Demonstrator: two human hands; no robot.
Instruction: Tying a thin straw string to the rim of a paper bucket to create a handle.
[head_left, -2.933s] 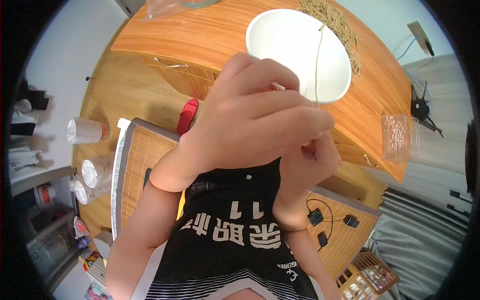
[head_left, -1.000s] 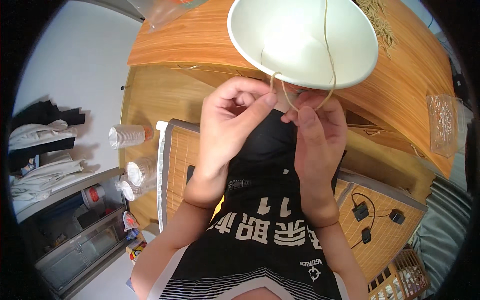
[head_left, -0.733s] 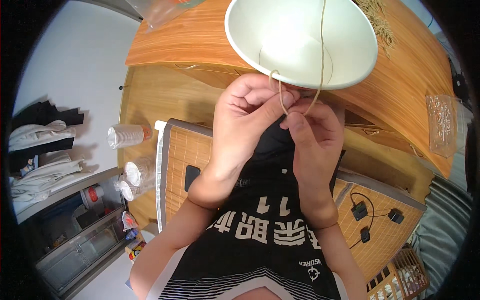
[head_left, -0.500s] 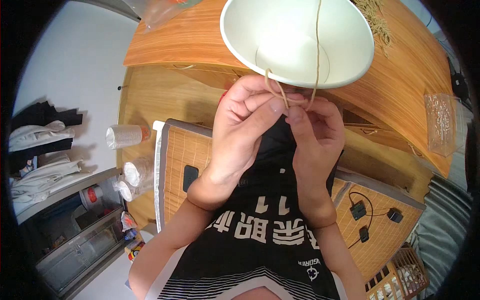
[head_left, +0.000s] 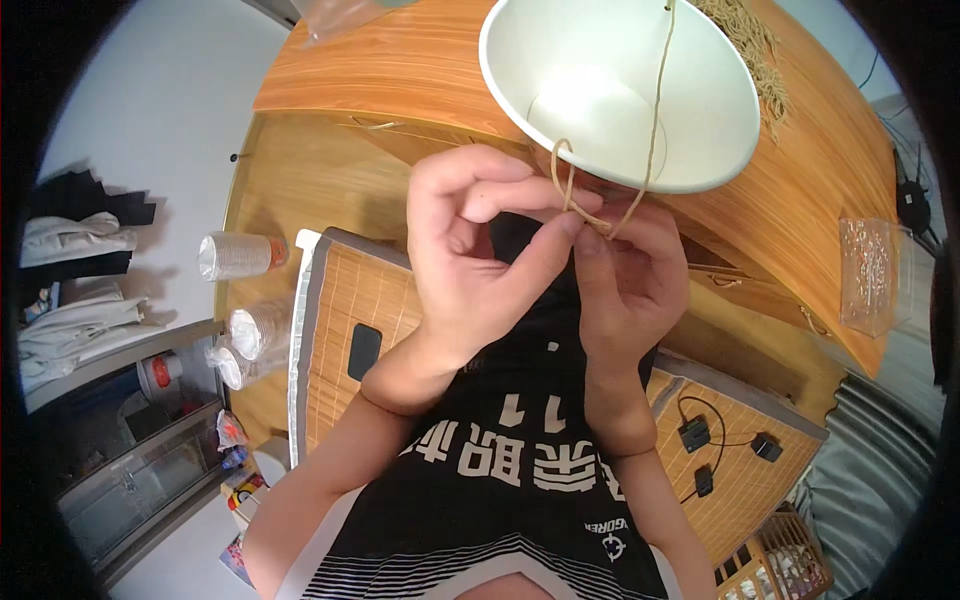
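A tan cord (head_left: pixel 656 110) runs down across the mouth of a white paper bucket (head_left: pixel 525 70), coming from a small hole near its far rim. Below the near rim the cord bends into a small upright loop. My left hand (head_left: pixel 465 250) pinches the cord at the loop's base between thumb and fingertips. Pressed close beside it, my right hand (head_left: pixel 635 285) also grips the cord, thumb against bent fingers. The bucket tilts with its mouth toward me; its underside and what supports it are hidden.
The bucket is over a wooden desk (head_left: pixel 380 70), with a heap of tan cords (head_left: pixel 755 60) behind it. At right lies a clear plastic box (head_left: pixel 870 275). A bamboo mat holds a phone (head_left: pixel 365 350) and black adapters (head_left: pixel 695 432). Wrapped cup stacks (head_left: pixel 240 256) stand left.
My left fingers have spread and shifted from the loop's top, still pinching its base. The bucket sits slightly farther right in view, and the view itself has shifted a little.
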